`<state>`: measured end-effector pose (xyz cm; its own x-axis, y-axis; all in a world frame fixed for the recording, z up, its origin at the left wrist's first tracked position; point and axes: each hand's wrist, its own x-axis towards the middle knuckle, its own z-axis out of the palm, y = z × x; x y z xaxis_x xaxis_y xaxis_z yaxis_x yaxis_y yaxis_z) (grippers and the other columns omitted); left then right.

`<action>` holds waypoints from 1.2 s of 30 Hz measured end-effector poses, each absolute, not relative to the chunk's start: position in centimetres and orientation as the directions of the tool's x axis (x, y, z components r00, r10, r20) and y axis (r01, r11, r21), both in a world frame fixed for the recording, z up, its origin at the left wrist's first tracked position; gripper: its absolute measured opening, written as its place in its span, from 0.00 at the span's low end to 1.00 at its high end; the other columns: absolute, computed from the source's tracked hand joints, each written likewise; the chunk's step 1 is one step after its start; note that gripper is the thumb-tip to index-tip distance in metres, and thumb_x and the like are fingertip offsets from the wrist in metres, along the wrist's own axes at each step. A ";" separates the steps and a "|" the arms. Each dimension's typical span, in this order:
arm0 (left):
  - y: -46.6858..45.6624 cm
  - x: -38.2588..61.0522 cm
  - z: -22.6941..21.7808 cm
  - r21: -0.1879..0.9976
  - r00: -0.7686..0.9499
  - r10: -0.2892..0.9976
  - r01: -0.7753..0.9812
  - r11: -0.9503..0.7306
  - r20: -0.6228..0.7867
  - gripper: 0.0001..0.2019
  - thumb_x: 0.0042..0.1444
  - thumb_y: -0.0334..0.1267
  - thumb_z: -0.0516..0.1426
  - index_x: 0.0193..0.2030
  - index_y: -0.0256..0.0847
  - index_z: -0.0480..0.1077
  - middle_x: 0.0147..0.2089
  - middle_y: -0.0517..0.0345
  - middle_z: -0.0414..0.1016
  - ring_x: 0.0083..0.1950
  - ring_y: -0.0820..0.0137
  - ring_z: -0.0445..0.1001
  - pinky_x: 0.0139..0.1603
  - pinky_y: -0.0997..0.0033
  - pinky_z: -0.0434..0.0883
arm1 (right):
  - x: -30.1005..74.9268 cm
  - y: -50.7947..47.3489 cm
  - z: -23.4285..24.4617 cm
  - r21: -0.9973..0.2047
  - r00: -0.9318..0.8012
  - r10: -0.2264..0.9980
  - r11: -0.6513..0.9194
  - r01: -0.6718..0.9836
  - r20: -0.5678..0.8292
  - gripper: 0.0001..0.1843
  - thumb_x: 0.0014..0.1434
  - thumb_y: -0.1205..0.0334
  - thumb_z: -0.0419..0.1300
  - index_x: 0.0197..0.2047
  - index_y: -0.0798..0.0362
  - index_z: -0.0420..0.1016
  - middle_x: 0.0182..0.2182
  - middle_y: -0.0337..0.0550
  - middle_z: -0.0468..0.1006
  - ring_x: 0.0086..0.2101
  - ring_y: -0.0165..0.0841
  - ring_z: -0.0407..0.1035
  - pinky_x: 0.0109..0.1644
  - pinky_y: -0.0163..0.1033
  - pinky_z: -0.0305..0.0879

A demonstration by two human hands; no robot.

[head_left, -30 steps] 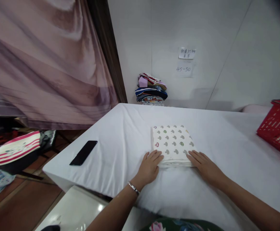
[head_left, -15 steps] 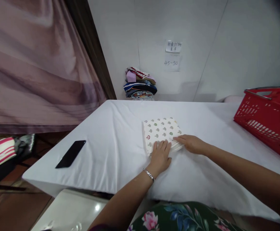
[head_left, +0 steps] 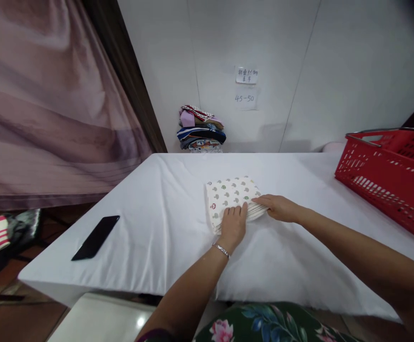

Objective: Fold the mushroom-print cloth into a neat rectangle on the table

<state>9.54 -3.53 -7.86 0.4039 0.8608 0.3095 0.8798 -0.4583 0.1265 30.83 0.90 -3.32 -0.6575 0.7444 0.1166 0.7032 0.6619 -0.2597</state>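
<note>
A folded white cloth (head_left: 231, 194) with grey, green and red mushroom prints lies on the white-covered table (head_left: 150, 199), its layered edges showing at the near right side. My left hand (head_left: 233, 225), with a silver bracelet on the wrist, has its fingers bent over the cloth's near edge; the thumb is hidden. At the near right corner my right hand (head_left: 278, 207) pinches the stacked layers, fingers on top and thumb out of sight.
A black phone (head_left: 96, 237) rests on the table's left side. To the right stands a red plastic basket (head_left: 388, 175). Folded fabrics (head_left: 202, 130) are piled at the back against the wall. A white stool (head_left: 100, 318) is below the near edge.
My left hand's fingers have drawn back and curled over the near edge, and the layers there are lifted and fanned slightly. My right hand keeps its corner. The camera view has shifted a little.
</note>
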 end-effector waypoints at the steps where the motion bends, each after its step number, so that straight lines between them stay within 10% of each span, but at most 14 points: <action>1: -3.3 9.4 -7.3 0.122 0.399 0.865 0.884 -0.451 0.305 0.29 0.54 0.27 0.47 0.64 0.40 0.50 0.48 0.49 0.67 0.48 0.61 0.65 0.50 0.61 0.59 | 31.1 0.6 -3.4 -0.326 -0.624 0.762 0.642 0.694 0.172 0.32 0.52 0.70 0.48 0.61 0.44 0.60 0.54 0.40 0.68 0.53 0.37 0.62 0.55 0.45 0.61; 7: -1.6 9.0 -1.3 0.154 0.372 0.895 0.897 -0.415 0.244 0.29 0.54 0.31 0.50 0.63 0.39 0.50 0.50 0.48 0.69 0.50 0.60 0.66 0.48 0.64 0.63 | 33.7 -1.2 -6.9 -0.865 -0.158 0.957 0.289 0.410 0.245 0.32 0.55 0.51 0.57 0.61 0.47 0.57 0.57 0.47 0.66 0.55 0.41 0.61 0.55 0.49 0.62; 11: 0.1 9.1 5.2 0.259 0.343 0.906 0.878 -0.403 0.248 0.26 0.54 0.37 0.52 0.61 0.45 0.54 0.46 0.52 0.72 0.48 0.62 0.70 0.47 0.64 0.65 | 34.4 -1.8 -9.3 -0.959 0.015 0.992 0.118 0.257 0.126 0.37 0.51 0.48 0.61 0.61 0.48 0.57 0.56 0.50 0.66 0.56 0.43 0.60 0.54 0.51 0.62; 17: 2.3 8.0 12.5 0.854 0.356 0.932 0.465 -0.233 0.061 0.20 0.46 0.33 0.57 0.49 0.40 0.67 0.41 0.54 0.76 0.38 0.66 0.75 0.38 0.69 0.71 | 34.5 -2.0 -7.2 -0.980 0.069 0.978 0.192 0.056 0.195 0.38 0.52 0.46 0.60 0.63 0.45 0.54 0.60 0.46 0.62 0.57 0.44 0.56 0.55 0.51 0.61; 21: 2.8 5.3 8.7 0.973 0.401 0.889 0.160 0.168 -0.220 0.19 0.44 0.35 0.58 0.45 0.36 0.68 0.35 0.52 0.77 0.32 0.65 0.76 0.33 0.66 0.73 | 35.1 -2.2 -6.1 -0.996 0.114 0.993 0.034 -0.084 0.024 0.41 0.51 0.46 0.61 0.64 0.44 0.50 0.55 0.45 0.67 0.51 0.41 0.66 0.48 0.45 0.68; 26: 1.9 1.8 -1.2 0.779 0.128 0.776 0.232 0.582 -0.618 0.12 0.44 0.37 0.60 0.36 0.34 0.69 0.31 0.50 0.77 0.34 0.62 0.76 0.34 0.66 0.74 | 34.5 -2.0 -8.3 -0.972 0.161 0.959 -0.234 -0.005 -0.232 0.45 0.45 0.50 0.66 0.64 0.49 0.53 0.55 0.52 0.68 0.47 0.43 0.69 0.44 0.42 0.71; 36: 1.2 1.1 -5.1 0.814 0.043 0.927 0.494 0.305 -0.373 0.22 0.47 0.49 0.59 0.47 0.39 0.66 0.44 0.50 0.76 0.40 0.64 0.75 0.36 0.71 0.71 | 33.1 -0.4 -9.8 -0.968 0.229 0.971 -0.120 0.221 -0.068 0.45 0.44 0.49 0.65 0.63 0.51 0.56 0.53 0.51 0.70 0.48 0.45 0.68 0.47 0.45 0.70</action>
